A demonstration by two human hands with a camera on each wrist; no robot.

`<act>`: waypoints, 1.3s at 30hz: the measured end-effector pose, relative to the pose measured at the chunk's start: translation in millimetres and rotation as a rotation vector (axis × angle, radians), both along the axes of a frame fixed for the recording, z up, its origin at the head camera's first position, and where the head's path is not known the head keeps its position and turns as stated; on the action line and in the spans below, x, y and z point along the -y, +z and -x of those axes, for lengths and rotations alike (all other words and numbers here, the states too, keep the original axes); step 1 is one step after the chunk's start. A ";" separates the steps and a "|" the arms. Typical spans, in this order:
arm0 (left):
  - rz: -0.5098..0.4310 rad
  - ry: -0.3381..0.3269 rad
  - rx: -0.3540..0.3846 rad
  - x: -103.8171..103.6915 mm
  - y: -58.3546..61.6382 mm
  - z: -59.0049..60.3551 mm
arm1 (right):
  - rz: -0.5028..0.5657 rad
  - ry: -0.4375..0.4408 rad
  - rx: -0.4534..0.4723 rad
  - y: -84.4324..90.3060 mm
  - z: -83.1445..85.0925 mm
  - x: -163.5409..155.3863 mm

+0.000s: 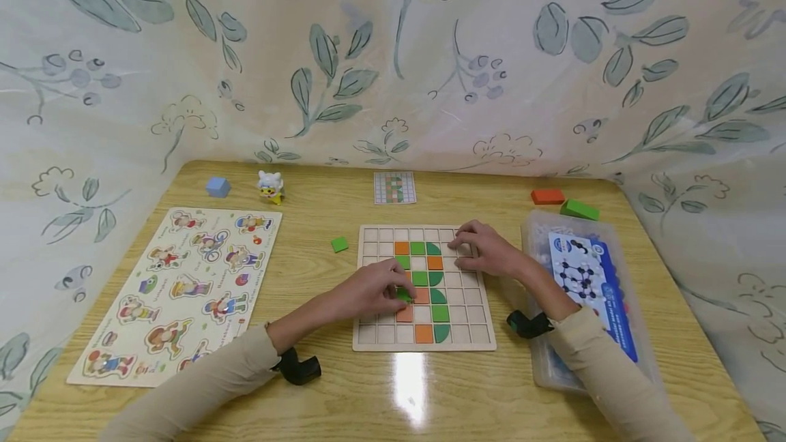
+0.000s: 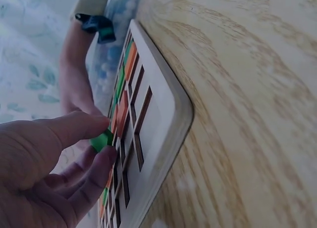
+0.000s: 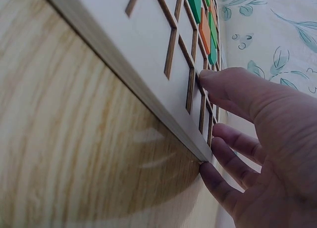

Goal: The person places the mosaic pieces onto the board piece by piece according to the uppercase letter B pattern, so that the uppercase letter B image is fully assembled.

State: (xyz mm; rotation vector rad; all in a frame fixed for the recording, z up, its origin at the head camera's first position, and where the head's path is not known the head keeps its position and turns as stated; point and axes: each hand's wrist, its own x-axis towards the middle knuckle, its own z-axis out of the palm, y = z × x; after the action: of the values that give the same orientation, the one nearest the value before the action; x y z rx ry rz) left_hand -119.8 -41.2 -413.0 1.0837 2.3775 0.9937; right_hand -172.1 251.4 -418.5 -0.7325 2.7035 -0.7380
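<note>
A wooden grid board (image 1: pixel 469 297) lies mid-table, with orange and green square tiles and dark green rounded tiles in several cells. Over its left half, my left hand (image 1: pixel 371 288) pinches a green square tile (image 2: pixel 101 140) between thumb and fingers. The left wrist view shows that tile tilted, close to the grid; the fingers partly hide it. At the board's upper right, my right hand (image 1: pixel 489 251) rests with spread, slightly bent fingers and holds nothing. Its fingertips (image 3: pixel 207 78) touch the grid and the board's edge. A loose green tile (image 1: pixel 340 244) lies left of the board.
Behind the board lies a small pattern card (image 1: pixel 395 187). A picture puzzle board (image 1: pixel 254 275) is at left, below a blue block (image 1: pixel 217 187) and a toy figure (image 1: pixel 271 187). A plastic box (image 1: pixel 534 367) stands at right, near red (image 1: pixel 547 196) and green (image 1: pixel 580 209) blocks.
</note>
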 end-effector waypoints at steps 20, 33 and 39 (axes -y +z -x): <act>0.029 0.052 -0.061 8.4 -5.3 -0.3 | -0.005 0.018 -0.010 2.4 1.2 3.6; 0.033 0.036 -0.186 7.1 -6.2 -3.6 | 0.000 0.010 0.008 3.1 0.3 2.7; 0.057 0.024 -0.196 5.4 -5.3 -4.1 | -0.001 0.001 0.014 2.2 -0.2 0.6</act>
State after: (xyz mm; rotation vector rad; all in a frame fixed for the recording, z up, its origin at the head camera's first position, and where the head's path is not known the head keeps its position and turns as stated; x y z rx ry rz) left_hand -115.7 -46.5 -418.3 1.1831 2.5624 0.8561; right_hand -171.8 250.8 -416.3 -0.7263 2.6904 -0.7383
